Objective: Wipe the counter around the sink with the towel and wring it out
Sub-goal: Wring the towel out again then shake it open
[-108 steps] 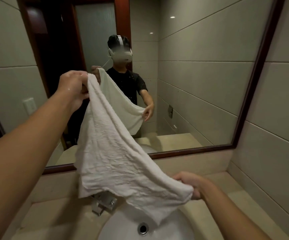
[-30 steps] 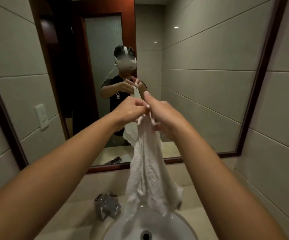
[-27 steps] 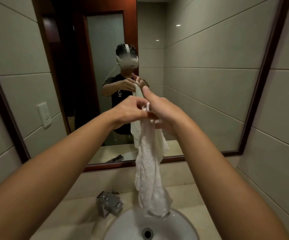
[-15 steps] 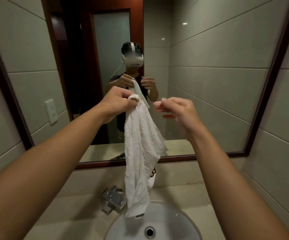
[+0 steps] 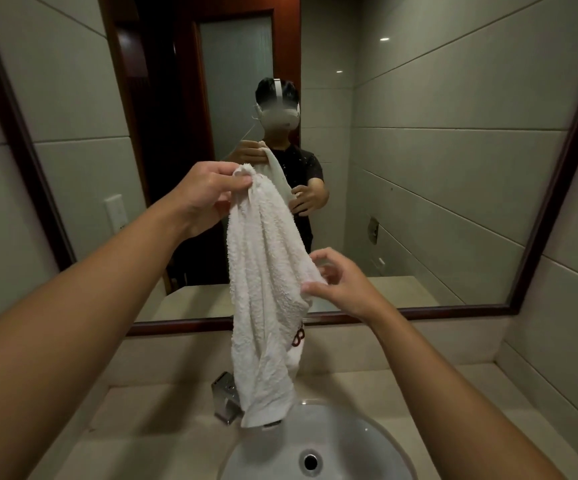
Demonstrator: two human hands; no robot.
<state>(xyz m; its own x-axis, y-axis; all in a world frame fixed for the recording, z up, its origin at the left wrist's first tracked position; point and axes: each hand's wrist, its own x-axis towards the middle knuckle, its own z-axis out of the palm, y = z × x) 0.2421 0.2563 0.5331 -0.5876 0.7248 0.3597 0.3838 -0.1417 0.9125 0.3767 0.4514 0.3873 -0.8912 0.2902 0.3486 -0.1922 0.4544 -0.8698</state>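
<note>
A white terry towel [image 5: 266, 292] hangs in a loose bundle over the white sink [image 5: 360, 445]. My left hand [image 5: 207, 195] is raised at chest height and pinches the towel's top corner. Lower and to the right, my right hand [image 5: 336, 282] touches the towel's right edge about halfway down, thumb and fingers curled around a fold. The towel's bottom end dangles just above the basin's back rim. The beige counter [image 5: 401, 386] runs around the sink.
A chrome faucet [image 5: 225, 396] stands behind the basin, partly hidden by the towel. A wood-framed mirror [image 5: 453, 168] fills the wall ahead and reflects the person. A tiled wall [image 5: 564, 306] closes the right side.
My right hand let go of the towel's top, dropped down and took hold of the right edge halfway down. My left hand stays raised with the top corner.
</note>
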